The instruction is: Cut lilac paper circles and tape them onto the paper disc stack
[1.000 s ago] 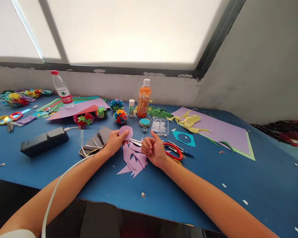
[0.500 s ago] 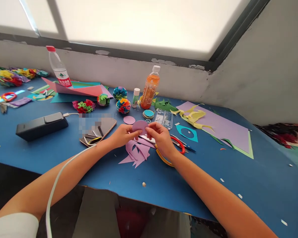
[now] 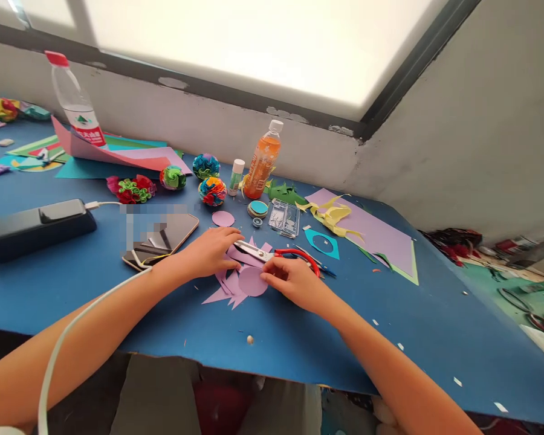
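A purple paper circle (image 3: 252,282) is pinched at its right edge between the thumb and fingers of my right hand (image 3: 297,281), low over the table. My left hand (image 3: 213,251) is open, thumb and fingers apart, by the tips of the scissors (image 3: 258,251); whether it touches them I cannot tell. Those scissors have red and yellow handles, the yellow one mostly hidden behind my right hand. Purple paper scraps (image 3: 226,293) lie under the circle and the blades. Just beyond my left hand a second purple circle (image 3: 223,219) rests flat.
A phone (image 3: 181,232) and a black power bank (image 3: 40,226) with a white cable are on the left. Behind stand an orange drink bottle (image 3: 263,162), a glue stick (image 3: 236,176) and paper flower balls (image 3: 213,191). Purple sheets (image 3: 390,241) lie right, a water bottle (image 3: 79,109) back left.
Both hands have come down and apart. The circle, earlier held up between them, is now in my right hand only, above the scraps. The view has swung to the right.
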A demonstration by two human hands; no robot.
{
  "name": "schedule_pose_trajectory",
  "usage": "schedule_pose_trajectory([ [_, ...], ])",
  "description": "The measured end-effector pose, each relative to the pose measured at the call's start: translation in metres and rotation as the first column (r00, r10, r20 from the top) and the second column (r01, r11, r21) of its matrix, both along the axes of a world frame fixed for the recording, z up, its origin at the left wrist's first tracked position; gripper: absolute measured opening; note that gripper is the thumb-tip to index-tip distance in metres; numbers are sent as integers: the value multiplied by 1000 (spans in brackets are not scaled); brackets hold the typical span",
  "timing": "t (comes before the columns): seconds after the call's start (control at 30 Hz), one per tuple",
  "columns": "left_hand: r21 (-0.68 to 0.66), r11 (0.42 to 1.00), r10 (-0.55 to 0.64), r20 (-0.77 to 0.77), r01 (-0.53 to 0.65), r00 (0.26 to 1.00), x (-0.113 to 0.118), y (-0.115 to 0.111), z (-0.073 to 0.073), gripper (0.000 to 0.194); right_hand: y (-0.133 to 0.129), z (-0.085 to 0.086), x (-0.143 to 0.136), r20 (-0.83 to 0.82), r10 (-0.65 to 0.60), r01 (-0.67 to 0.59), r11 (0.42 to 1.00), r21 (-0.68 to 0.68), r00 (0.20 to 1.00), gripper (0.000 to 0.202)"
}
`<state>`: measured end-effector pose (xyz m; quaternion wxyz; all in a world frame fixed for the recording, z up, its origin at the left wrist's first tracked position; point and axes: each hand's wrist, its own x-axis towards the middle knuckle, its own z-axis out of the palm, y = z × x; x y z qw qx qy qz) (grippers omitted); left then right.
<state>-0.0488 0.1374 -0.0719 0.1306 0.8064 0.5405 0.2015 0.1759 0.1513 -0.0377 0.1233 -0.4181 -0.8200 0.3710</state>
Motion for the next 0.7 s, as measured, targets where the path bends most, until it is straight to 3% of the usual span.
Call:
schedule_pose_trajectory([
  [0.1,19,993,114,-38,-114,993,-3,-1,6,45,10,4,-14,-49,-5,5,1000,10,999,16],
  [0.23,13,950,311,-113,-312,943,-9,-2,14,34,50,10,-43,-116,-74,77,997,25,991,16],
  [0.3,-9,949,310,-162,-315,937,-10,-3,17,34,73,6,-65,-120,-101,106,994,31,988,13],
  [0.43,-65,981,165,-233,-185,958,-8,-7,19,30,102,-2,-99,-48,-132,136,986,95,990,14],
  [0.53,-96,987,99,-260,-127,961,-8,-10,19,35,97,2,-89,35,-123,114,974,196,992,31],
  [0.6,-115,985,93,-272,-129,958,-7,-12,20,43,85,7,-69,120,-49,24,979,204,992,46],
  [0.7,-139,980,94,-294,-140,951,-3,-16,20,49,62,8,-37,232,95,-141,972,189,968,37],
])
